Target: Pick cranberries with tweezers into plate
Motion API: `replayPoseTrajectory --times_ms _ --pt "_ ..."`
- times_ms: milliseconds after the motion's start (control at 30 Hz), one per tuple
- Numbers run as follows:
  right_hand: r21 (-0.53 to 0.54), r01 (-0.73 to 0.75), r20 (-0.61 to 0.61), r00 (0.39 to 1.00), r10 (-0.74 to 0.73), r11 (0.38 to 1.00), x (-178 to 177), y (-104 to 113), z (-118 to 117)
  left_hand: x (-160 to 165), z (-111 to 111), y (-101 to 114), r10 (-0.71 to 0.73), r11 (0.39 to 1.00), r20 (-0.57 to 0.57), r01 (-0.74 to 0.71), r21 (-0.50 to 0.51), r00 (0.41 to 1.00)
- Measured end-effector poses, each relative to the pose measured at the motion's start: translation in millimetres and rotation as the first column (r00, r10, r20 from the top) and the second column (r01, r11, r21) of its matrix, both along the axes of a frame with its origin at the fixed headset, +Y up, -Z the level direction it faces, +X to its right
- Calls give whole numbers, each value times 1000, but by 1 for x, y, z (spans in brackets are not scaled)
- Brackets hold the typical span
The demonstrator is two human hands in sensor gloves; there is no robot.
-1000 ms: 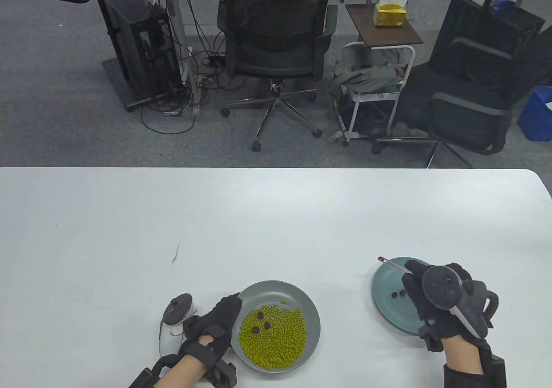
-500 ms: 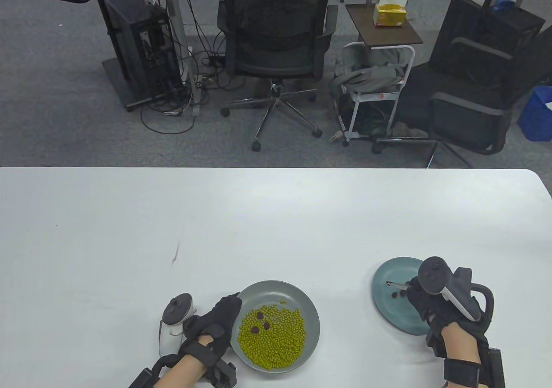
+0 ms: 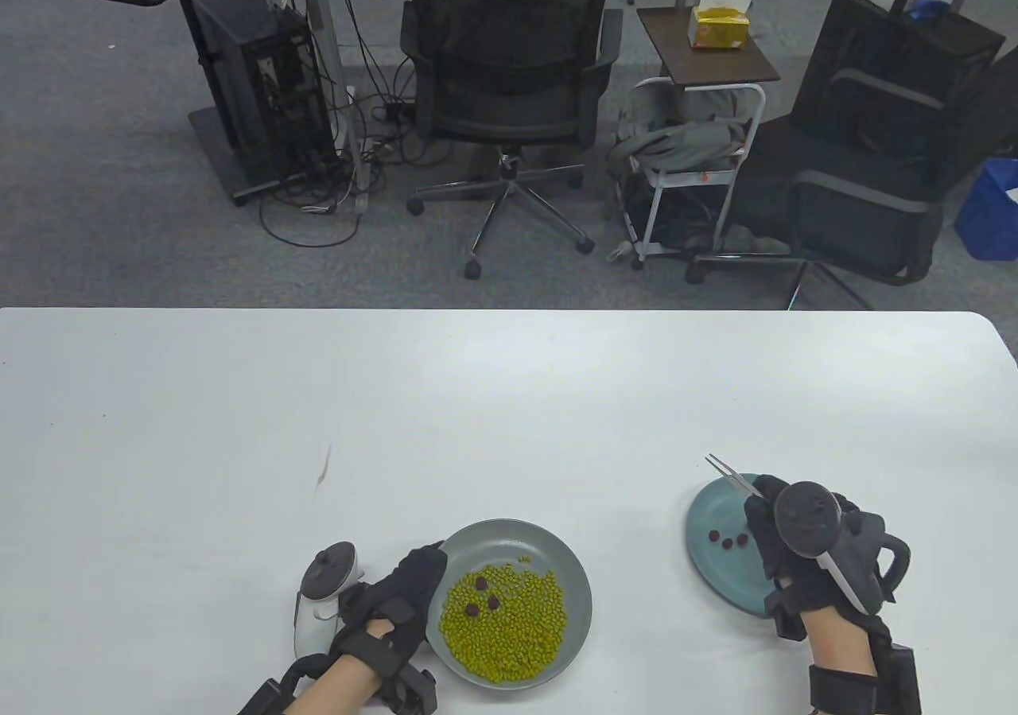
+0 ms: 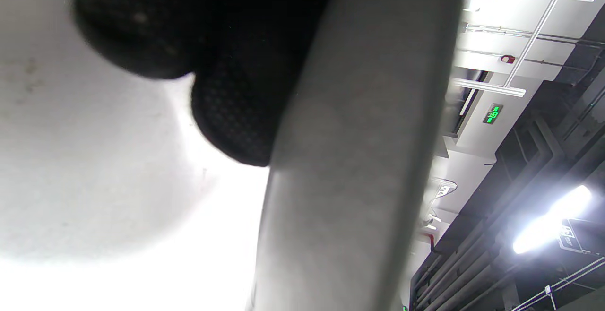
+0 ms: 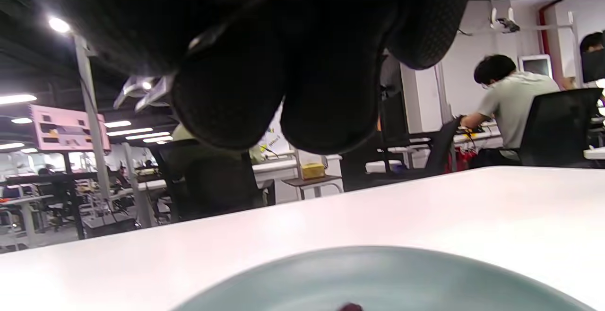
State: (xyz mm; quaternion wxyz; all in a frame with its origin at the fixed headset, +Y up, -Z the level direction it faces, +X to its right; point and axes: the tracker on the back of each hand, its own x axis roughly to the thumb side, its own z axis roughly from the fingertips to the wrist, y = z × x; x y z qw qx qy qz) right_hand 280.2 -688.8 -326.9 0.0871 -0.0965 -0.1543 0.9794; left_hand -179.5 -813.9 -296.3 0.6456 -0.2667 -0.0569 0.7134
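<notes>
Steel tweezers (image 3: 732, 474) sit in our right hand (image 3: 795, 548), tips apart and seemingly empty, over the teal plate (image 3: 704, 568) holding three cranberries (image 3: 728, 540). The rest (image 3: 481, 594) lie well left, in the bowl of green beans (image 3: 549, 544) our left hand (image 3: 398, 596) grips.

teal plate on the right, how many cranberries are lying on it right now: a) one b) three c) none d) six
b: in the table view three dark cranberries lie in a short row on the teal plate, just left of the right hand, whose tweezers point up and away with nothing visible between the tips.
</notes>
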Motion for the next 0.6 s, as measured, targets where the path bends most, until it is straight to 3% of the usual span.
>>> replayPoseTrajectory --times_ms 300,367,600 --pt "7 19 -272 962 -16 1000 -62 -10 5 2 0 1 2 1000 9 -2 7 1000" --pt "33 -19 -370 928 30 999 -82 -13 9 2 1 1 21 1000 8 -21 -4 1000" --pt "107 -53 -534 839 103 993 -138 -10 38 1 1 4 26 1000 5 -26 12 1000"
